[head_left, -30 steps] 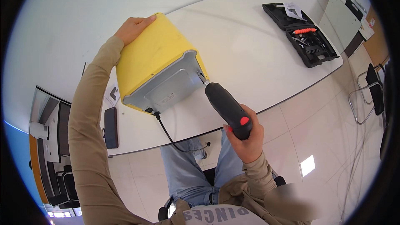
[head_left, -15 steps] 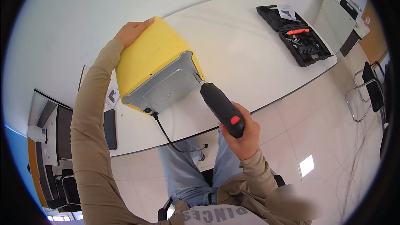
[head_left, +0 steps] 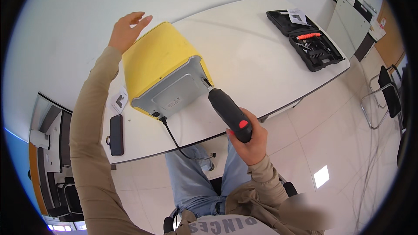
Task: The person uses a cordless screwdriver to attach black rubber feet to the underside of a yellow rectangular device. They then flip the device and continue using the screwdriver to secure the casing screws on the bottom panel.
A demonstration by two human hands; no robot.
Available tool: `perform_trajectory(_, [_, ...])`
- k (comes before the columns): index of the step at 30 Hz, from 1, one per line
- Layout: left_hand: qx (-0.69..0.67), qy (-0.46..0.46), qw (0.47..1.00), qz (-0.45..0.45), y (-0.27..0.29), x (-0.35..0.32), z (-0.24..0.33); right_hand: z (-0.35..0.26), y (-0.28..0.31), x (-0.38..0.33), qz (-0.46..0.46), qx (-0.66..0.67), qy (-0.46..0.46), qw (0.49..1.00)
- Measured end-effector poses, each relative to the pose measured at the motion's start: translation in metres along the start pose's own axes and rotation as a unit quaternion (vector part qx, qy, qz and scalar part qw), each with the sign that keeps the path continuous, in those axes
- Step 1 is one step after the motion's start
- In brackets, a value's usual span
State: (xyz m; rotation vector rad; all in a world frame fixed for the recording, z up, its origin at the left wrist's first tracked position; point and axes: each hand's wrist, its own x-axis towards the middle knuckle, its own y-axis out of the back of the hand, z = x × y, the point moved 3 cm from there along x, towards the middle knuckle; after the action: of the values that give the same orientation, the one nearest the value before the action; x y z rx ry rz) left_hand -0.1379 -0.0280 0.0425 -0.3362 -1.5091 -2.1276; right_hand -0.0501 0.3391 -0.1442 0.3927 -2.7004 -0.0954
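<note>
- At the near edge of the table, a black cordless electric screwdriver with a red button [head_left: 229,113] is gripped by the right hand [head_left: 249,141], whose fingers are wrapped tightly round its handle.
- The tool's tip is set against the upper right corner of the grey metal back panel [head_left: 170,93] of a yellow box-shaped appliance [head_left: 162,67], which is stood on the white tabletop [head_left: 257,56].
- At the far left corner of the appliance, the left hand [head_left: 126,30] is held open with its fingers spread; whether it touches the yellow casing cannot be told.
- A black power cord [head_left: 174,137] is seen hanging from the lower left of the back panel over the near table edge.
- To the left of the appliance, a black phone [head_left: 116,134] is laid flat on the table.
- At the far right of the table, well apart, an open black tool case [head_left: 307,39] with bits inside is placed.
</note>
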Motion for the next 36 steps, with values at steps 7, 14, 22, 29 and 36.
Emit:
perform_trajectory(7, [0.061, -0.271, 0.954, 0.115, 0.036, -0.097, 0.101, 0.006, 0.000, -0.003, 0.021, -0.007, 0.033, 0.999])
perform_trajectory(14, [0.174, -0.409, 0.893, 0.068, -0.025, -0.182, 0.127, 0.008, 0.005, -0.011, 0.035, 0.033, 0.015, 0.999])
perform_trajectory(22, [0.287, -0.456, 0.840, 0.074, -0.078, -0.161, 0.135, 0.023, 0.026, -0.034, 0.097, 0.065, -0.051, 0.992])
perform_trajectory(29, [0.353, -0.465, 0.811, 0.025, -0.095, -0.152, 0.133, 0.027, 0.041, -0.051, 0.113, 0.084, -0.075, 0.987])
perform_trajectory(36, [0.340, -0.477, 0.810, 0.021, -0.094, -0.148, 0.131, 0.023, 0.049, -0.060, 0.110, 0.085, -0.077, 0.987])
